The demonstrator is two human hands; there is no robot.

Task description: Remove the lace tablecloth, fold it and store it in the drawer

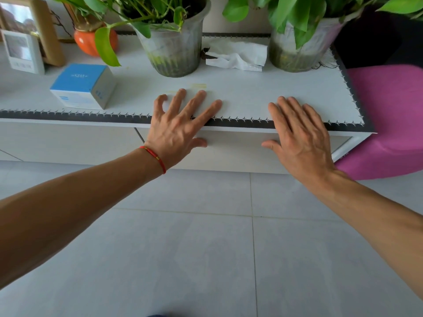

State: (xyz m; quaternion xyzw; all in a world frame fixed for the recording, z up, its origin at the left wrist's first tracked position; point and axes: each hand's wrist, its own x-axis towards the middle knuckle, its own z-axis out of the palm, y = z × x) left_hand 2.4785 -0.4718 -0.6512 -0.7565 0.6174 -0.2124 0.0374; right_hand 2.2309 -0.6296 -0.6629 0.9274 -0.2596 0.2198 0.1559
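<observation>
A low white cabinet (68,138) carries a white top mat with a dark stitched border (68,114). My left hand (180,126), with a red string at the wrist, lies flat with spread fingers on the mat's front edge, its thumb down on the drawer front (233,152). My right hand (297,131) lies flat the same way further right, fingers on the mat and thumb against the drawer front. The drawer looks closed. No lace tablecloth shows in this view.
On the cabinet stand two potted plants (176,51) (297,49), a crumpled white tissue (238,56), a blue-and-white box (84,85), an orange vase (91,42), a small white display (23,51) and a wooden frame (45,30). A magenta seat (389,120) is at right. Grey floor tiles (206,248) lie below.
</observation>
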